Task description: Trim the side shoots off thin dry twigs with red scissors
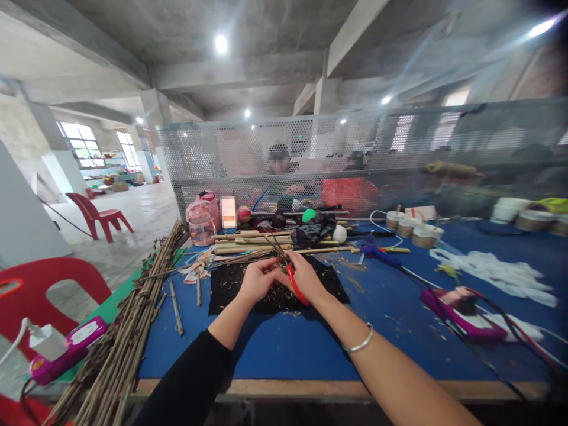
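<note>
My right hand (306, 279) holds red-handled scissors (292, 283), their dark blades pointing up and away from me. Close beside it, my left hand (258, 281) has its fingers pinched together, the fingertips meeting near the right hand. Whatever sits between those fingertips is too small or hidden to make out. Both hands are over a black cloth (224, 294) strewn with small plant bits and clippings. Just past the cloth lie several pale cut sticks (252, 241).
A long bundle of thin twigs (133, 313) runs along the left edge of the blue table (293, 349). A blue glue gun (377, 251) and a purple power strip (461, 322) with cables lie right. Behind stands a perforated metal screen (248, 142), with people beyond.
</note>
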